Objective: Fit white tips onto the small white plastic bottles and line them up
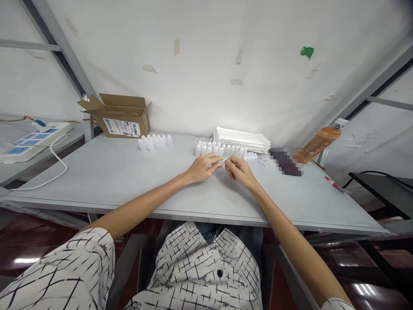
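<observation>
My left hand (203, 168) is closed, thumb and fingers round a small white plastic bottle (221, 162), mostly hidden by the fingers. From the other side my right hand (239, 170) pinches at the bottle's end; whether a cap is between its fingertips cannot be made out. Just beyond both hands stands a row of several small white bottles with caps (219, 150). Beside it, small white tips (251, 156) and looped white caps (265, 161) lie in little heaps. Several uncapped white bottles (155, 143) are grouped farther left.
An open cardboard box (121, 116) stands at the table's back left. White packs (241, 138) lie behind the capped bottles. At right are a pixelated dark object (287, 162) and an orange drink bottle (322, 140). A power strip (29, 142) lies far left; its cable reaches the grey table (106, 181).
</observation>
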Tool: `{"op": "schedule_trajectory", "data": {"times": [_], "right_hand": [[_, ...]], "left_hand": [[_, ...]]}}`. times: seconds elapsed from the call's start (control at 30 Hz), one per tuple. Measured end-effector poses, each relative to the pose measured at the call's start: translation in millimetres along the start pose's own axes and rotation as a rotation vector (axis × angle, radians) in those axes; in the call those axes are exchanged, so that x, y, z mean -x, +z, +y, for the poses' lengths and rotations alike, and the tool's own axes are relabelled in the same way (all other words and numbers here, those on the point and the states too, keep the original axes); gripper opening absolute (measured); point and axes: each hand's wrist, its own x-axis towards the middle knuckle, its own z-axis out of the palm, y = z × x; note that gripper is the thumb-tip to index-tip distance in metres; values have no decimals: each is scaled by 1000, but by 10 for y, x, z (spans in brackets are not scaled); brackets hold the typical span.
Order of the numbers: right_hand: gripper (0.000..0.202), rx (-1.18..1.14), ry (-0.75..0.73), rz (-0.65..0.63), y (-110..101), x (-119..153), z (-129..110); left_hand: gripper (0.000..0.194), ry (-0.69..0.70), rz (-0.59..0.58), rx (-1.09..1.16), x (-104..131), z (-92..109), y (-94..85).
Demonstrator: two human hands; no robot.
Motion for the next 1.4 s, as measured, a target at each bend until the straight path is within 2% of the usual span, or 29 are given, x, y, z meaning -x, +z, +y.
{"op": "schedule_trajectory", "data": {"times": [0.17,0.33,0.4,0.5,0.57,0.63,0.73,0.87,0.97,1.17,1.4], "right_hand": [[43,-83,15,-84,-33,9,-21],[49,-24,6,-79,-10,3,-40],[52,41,-19,-22,-23,-4,-40],[55,254,-110,172,-127,-11,-9],[53,409,-185,329,-236,-12,34],[46,415,-182,404,-330,-8,78],[38,245,-120,340,-374,10,95],[38,36,-68,184,-297,40,-1],[35,-32,-24,113,-258,54,-68],[25,-11,-30,82,-259,54,-23],[28,-111,-36,43,-226,40,-24]], "left_hand": [[38,62,7,-83,54,5,27],[37,40,-13,-93,42,-9,7],[36,-24,17,-16,19,-33,-9],[33,-118,70,122,5,-75,-33],[31,-166,63,191,15,-91,-50],[30,-200,29,226,31,-85,-66],[30,-207,-10,196,46,-37,-86],[33,-213,-21,113,49,37,-96],[34,-224,-6,92,49,62,-92],[33,-219,8,97,55,57,-73],[33,-190,0,85,58,52,-51]]}}
